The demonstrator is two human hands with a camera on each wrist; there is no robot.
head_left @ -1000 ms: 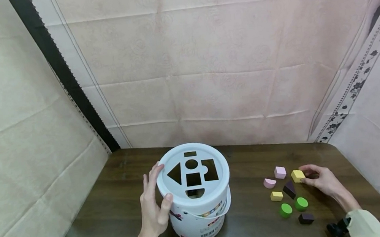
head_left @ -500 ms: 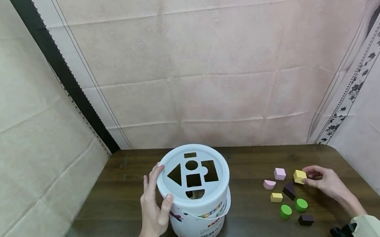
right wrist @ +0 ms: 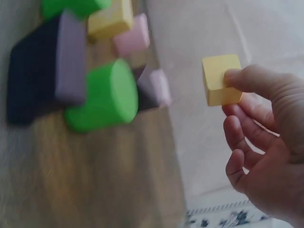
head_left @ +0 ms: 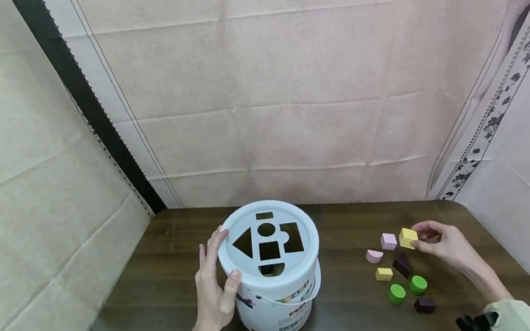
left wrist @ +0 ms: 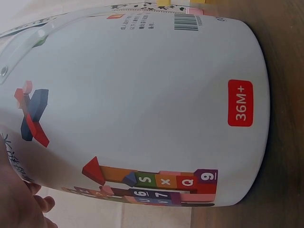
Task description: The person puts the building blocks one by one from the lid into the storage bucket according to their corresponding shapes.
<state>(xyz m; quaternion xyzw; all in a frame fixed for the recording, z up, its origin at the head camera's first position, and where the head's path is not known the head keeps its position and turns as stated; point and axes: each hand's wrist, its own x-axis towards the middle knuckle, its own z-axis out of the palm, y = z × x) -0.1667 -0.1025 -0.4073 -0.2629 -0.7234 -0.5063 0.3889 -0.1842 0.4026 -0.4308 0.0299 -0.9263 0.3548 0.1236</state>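
Observation:
A white bucket [head_left: 279,313] with a light-blue lid [head_left: 243,221] of shaped holes stands upright on the table. My left hand [head_left: 216,287] rests on its left side, fingertips and thumb spread along the lid's rim. In the left wrist view part of that hand [left wrist: 21,204] shows beside the bucket's printed wall [left wrist: 142,95]. Far to the right, my right hand [head_left: 445,246] pinches a yellow block [head_left: 408,238] between thumb and fingers. The right wrist view shows this yellow block [right wrist: 222,80] held out from the fingertips, other fingers loosely bent beneath.
Near the right hand lie a pink cube [head_left: 388,241], a pink half-round block [head_left: 374,256], a dark triangular block [head_left: 402,266], another yellow block [head_left: 383,274], two green cylinders [head_left: 396,294] and a dark block [head_left: 424,305]. Cloth walls [head_left: 261,80] enclose the wooden table [head_left: 163,303].
The right hand shifts a little right, then moves left and upward in the head view with the yellow block in its pinch. The left hand and bucket stay put.

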